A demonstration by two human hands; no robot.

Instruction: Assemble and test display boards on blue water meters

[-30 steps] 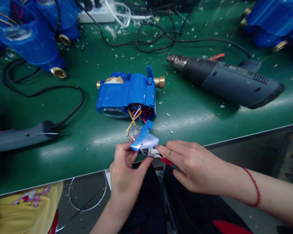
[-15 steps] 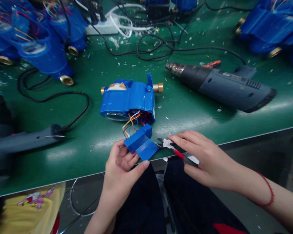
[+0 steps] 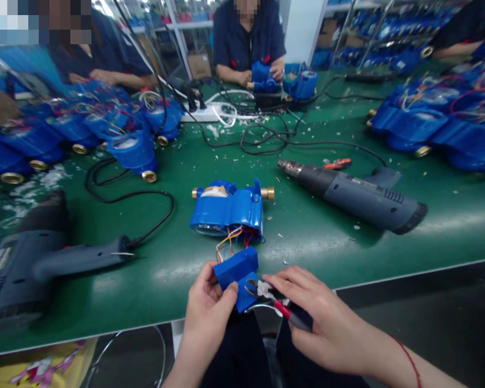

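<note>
My left hand [image 3: 208, 311] grips a small blue plastic box [image 3: 236, 271] at the table's near edge. Coloured wires [image 3: 231, 241] run from that box up into a blue water meter [image 3: 228, 210] with brass ends, lying on the green table [image 3: 307, 237] just beyond. My right hand [image 3: 312, 319] is closed on red-handled cutters [image 3: 271, 299], whose jaws touch the box's right lower side.
Two dark heat guns lie on the table: one at the right [image 3: 358, 193], one at the left [image 3: 36, 258] with a black cord. Many blue meters [image 3: 133, 148] are piled left and right. A power strip [image 3: 210, 112] and cables sit behind. People work across the table.
The camera has tilted up, showing people across the table. The cutters have come back against the blue box, which my left hand keeps holding.
</note>
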